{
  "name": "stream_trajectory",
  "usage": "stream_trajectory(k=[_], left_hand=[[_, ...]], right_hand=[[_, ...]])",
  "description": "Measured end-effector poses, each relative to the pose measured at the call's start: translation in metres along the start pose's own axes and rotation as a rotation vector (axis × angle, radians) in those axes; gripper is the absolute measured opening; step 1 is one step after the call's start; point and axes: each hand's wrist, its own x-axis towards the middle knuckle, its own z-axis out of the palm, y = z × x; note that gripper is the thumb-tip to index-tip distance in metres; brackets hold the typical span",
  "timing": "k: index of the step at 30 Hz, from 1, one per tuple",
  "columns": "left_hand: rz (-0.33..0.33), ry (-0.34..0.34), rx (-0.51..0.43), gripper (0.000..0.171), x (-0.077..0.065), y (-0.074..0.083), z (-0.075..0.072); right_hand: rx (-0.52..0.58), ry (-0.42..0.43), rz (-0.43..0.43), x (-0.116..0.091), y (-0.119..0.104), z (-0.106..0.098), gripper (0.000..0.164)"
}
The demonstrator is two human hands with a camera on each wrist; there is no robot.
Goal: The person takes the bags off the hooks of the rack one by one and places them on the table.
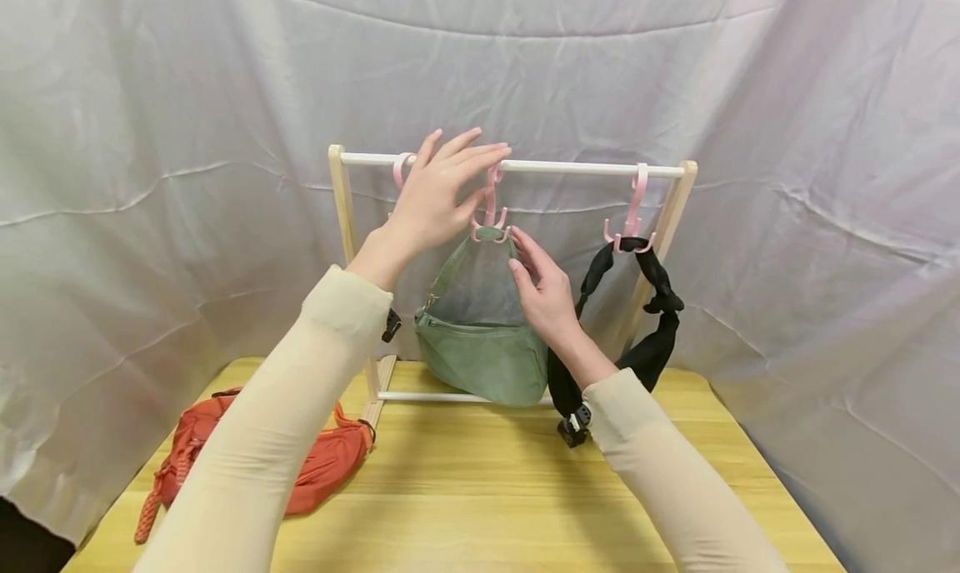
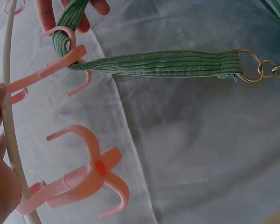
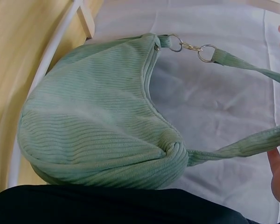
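Note:
A green corduroy shoulder bag (image 1: pixel 483 361) hangs from the middle pink hook (image 1: pixel 491 196), its strap (image 2: pixel 168 63) looped over the prongs. My left hand (image 1: pixel 442 188) is up at the white rod with fingers spread and fairly straight; in the left wrist view its thumb touches the hook's stem (image 2: pixel 42 73). Lower down, my right hand (image 1: pixel 547 294) has its fingertips against the strap's right side, just under the prongs. The right wrist view shows the bag's body (image 3: pixel 98 112) by the lower bar, with metal rings joining the strap.
A black bag (image 1: pixel 651 356) hangs from the right pink hook (image 1: pixel 636 202), beside my right forearm. Another pink hook (image 2: pixel 84 172) on the rod (image 1: pixel 577 167) carries nothing. At left, a red-orange bag (image 1: pixel 330 469) lies on the wooden table (image 1: pixel 465 515), partly behind my left sleeve.

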Motion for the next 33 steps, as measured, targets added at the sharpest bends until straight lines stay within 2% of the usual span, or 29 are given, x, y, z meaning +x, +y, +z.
stream_trajectory(k=[6,12,15,22,28,33], left_hand=[[0.013,0.035,-0.019,0.041,0.000,-0.001,0.004],[0.031,0.060,-0.026,0.039,0.002,-0.001,0.004],[0.017,0.048,-0.007,0.042,0.003,-0.001,0.003],[-0.006,0.039,-0.002,0.042,0.004,-0.001,0.003],[-0.037,0.064,-0.029,0.042,0.004,0.000,0.006],[-0.078,0.057,-0.059,0.043,0.005,0.000,0.008]], right_hand=[[0.017,0.001,0.019,0.000,0.007,0.003,0.045],[0.011,0.030,0.023,-0.002,-0.011,0.001,0.042],[0.024,0.033,0.016,-0.001,-0.011,0.001,0.042],[0.011,0.031,0.008,-0.001,0.009,-0.002,0.042],[0.042,0.025,0.035,0.000,0.009,-0.007,0.040],[0.091,0.035,0.070,0.001,0.007,-0.010,0.038]])
